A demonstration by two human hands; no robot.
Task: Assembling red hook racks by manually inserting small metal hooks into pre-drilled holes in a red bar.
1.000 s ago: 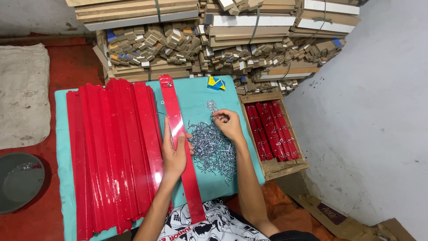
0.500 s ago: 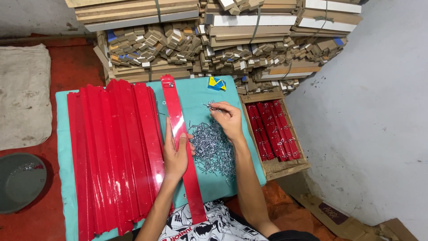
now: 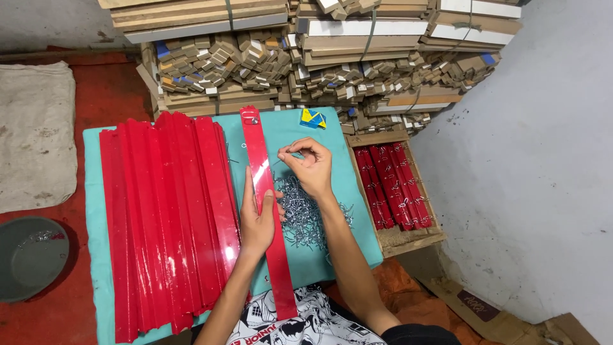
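One long glossy red plastic strip [image 3: 267, 211] lies lengthwise under the flat left hand [image 3: 257, 220], while the right hand [image 3: 311, 167], just beside it, pinches a small metal hook [image 3: 285, 152].

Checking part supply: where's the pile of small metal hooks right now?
In the head view, the pile of metal hooks lies on the teal cloth, right of the single red strip, just below the right hand and left of the wooden box.

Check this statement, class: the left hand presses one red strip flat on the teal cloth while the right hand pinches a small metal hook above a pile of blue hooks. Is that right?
Not quite. The head view shows the pile of hooks is silvery metal, not blue. The rest stands: the left hand presses the red strip on the teal cloth, and the right hand pinches a small hook.
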